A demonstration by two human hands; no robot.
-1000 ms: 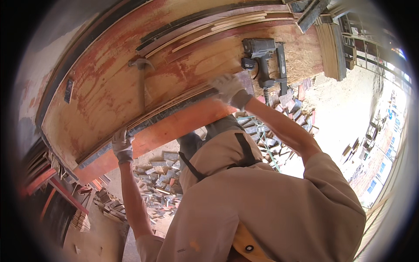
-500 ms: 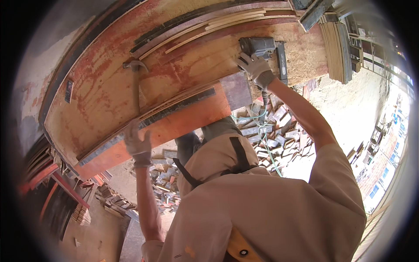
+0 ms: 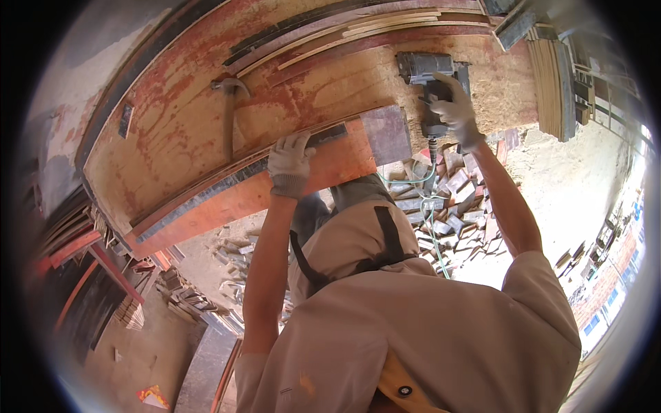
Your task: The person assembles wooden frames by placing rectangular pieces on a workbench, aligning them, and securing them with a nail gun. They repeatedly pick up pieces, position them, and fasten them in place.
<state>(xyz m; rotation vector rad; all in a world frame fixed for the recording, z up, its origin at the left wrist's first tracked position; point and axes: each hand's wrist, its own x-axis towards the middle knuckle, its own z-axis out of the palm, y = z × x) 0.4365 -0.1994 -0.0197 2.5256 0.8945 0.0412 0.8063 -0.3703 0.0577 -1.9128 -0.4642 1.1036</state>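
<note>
A long orange-faced board [image 3: 329,157] with a dark strip along its upper edge lies at the near side of the workbench. My gloved left hand [image 3: 289,164] is closed over that edge, fingers bent onto the strip. Over a black and grey nail gun [image 3: 424,67] at the right of the bench, my gloved right hand [image 3: 456,113] has its fingers apart, beside the handle and not wrapped round it. A claw hammer [image 3: 229,113] rests on the bench to the left, its handle end by the board.
Several thin wood strips [image 3: 358,31] lie along the bench's far side. Stacked boards [image 3: 549,89] stand at its right end. A pale green air hose [image 3: 434,234] hangs from the nail gun above a heap of wood offcuts [image 3: 458,220]. More timber [image 3: 76,237] is piled at left.
My left hand has moved right and come down on the board's edge. My right hand has shifted from the nail gun's left side to its handle, fingers still spread.
</note>
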